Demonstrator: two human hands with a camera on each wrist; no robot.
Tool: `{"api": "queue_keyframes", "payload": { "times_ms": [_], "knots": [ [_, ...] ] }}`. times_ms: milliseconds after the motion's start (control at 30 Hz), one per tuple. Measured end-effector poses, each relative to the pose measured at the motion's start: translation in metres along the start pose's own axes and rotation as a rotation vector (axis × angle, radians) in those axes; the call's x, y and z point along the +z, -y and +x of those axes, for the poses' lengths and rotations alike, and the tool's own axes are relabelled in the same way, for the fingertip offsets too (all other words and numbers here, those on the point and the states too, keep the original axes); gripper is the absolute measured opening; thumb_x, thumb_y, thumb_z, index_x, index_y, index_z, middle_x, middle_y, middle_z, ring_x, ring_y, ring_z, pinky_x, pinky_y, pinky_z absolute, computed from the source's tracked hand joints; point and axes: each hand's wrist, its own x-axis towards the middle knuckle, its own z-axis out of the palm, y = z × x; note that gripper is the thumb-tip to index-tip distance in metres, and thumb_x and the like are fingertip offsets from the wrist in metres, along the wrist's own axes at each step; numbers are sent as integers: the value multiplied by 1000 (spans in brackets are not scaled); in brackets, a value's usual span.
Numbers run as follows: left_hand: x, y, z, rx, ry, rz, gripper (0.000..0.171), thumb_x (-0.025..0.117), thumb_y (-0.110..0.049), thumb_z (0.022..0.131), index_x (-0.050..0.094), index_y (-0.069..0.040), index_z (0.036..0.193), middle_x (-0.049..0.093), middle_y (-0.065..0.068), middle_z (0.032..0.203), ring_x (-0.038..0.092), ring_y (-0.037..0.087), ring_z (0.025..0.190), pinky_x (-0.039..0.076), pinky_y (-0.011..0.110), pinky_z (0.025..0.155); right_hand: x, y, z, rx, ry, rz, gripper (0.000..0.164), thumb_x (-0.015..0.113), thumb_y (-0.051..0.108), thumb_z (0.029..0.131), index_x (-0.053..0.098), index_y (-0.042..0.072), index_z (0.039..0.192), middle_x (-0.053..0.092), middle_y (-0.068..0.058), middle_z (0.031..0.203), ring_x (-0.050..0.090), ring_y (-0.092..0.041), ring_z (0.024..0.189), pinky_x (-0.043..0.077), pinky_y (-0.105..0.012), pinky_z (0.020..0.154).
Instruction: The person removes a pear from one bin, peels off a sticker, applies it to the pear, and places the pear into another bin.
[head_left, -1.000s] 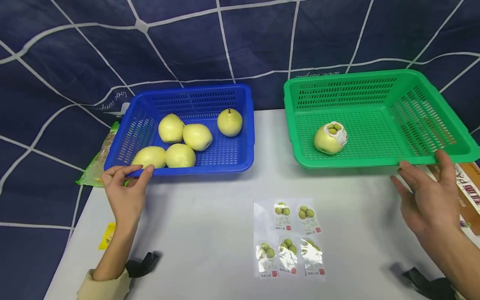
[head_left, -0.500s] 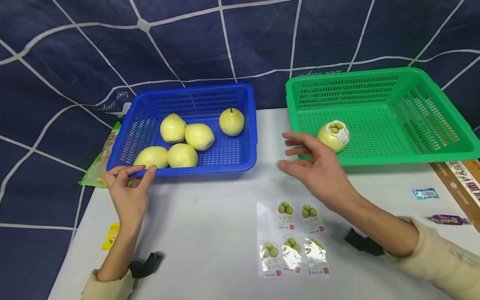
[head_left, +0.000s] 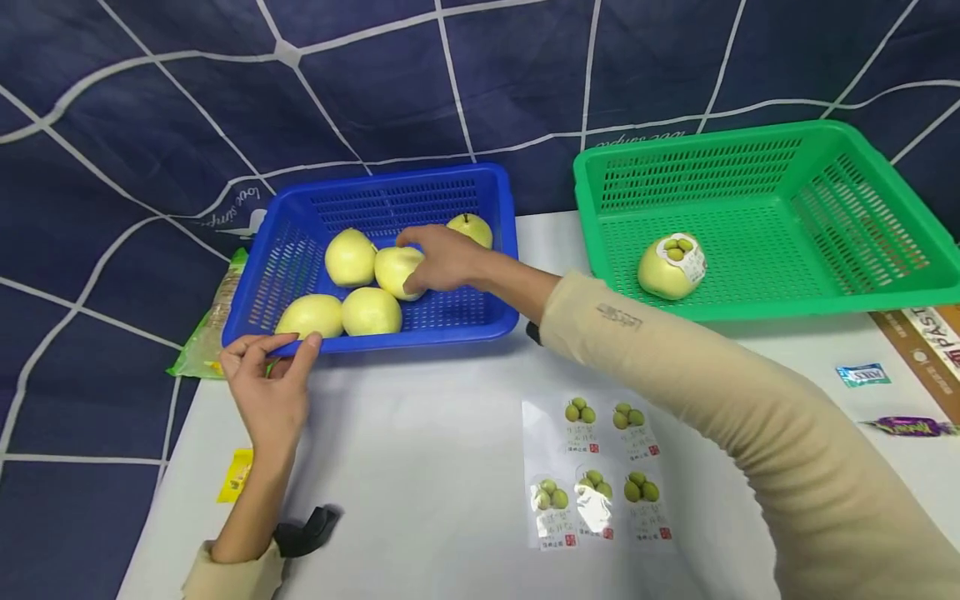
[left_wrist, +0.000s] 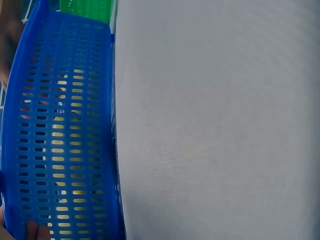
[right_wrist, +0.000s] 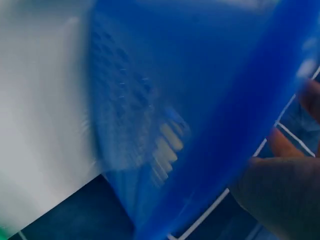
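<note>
In the head view my left hand pinches the front rim of a blue plastic basket near its left corner, thumb outside. In the left wrist view its fingertips show at the basket's slotted wall. My right hand reaches over the basket's right side, thumb and fingers spread about a yellow pear. Several other pears lie in the basket, one partly behind this hand. The right wrist view is blurred, with the hand beyond the blue rim.
A green basket at the right holds one pear with a sticker. A sheet of pear stickers lies on the white table. Small wrapped snacks and a brown package lie at the right, a green bag at the left.
My right hand has left the green basket's front rim and moved left across the table into the blue basket, to a pear. The left hand keeps its pinch on the blue rim.
</note>
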Motion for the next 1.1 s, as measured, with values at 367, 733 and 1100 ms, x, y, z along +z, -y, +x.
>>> {"api": "queue_keyframes", "payload": {
  "times_ms": [367, 733, 1100],
  "knots": [
    [-2, 2, 1, 7, -21, -1, 30, 79, -6, 84, 64, 14, 101, 37, -9, 112, 52, 12, 91, 49, 14, 73, 1, 8, 22, 74, 244, -107, 83, 70, 11, 88, 23, 13, 157, 23, -5, 162, 25, -21, 144, 35, -37, 111],
    [1, 2, 4, -10, -27, -9, 30, 80, -8, 84, 65, 14, 98, 36, -8, 109, 48, 13, 98, 47, 15, 71, -21, 38, 32, 137, 345, -170, 75, 64, 27, 96, 23, 24, 158, 16, 6, 163, 32, -19, 140, 46, -44, 98],
    [1, 3, 2, 13, -17, -8, 30, 78, -9, 85, 65, 14, 98, 37, -9, 110, 47, 13, 102, 49, 18, 75, -17, 39, 64, 212, 432, -303, 73, 63, 25, 98, 23, 31, 158, 11, 5, 164, 27, -20, 144, 45, -46, 102]
  ]
}}
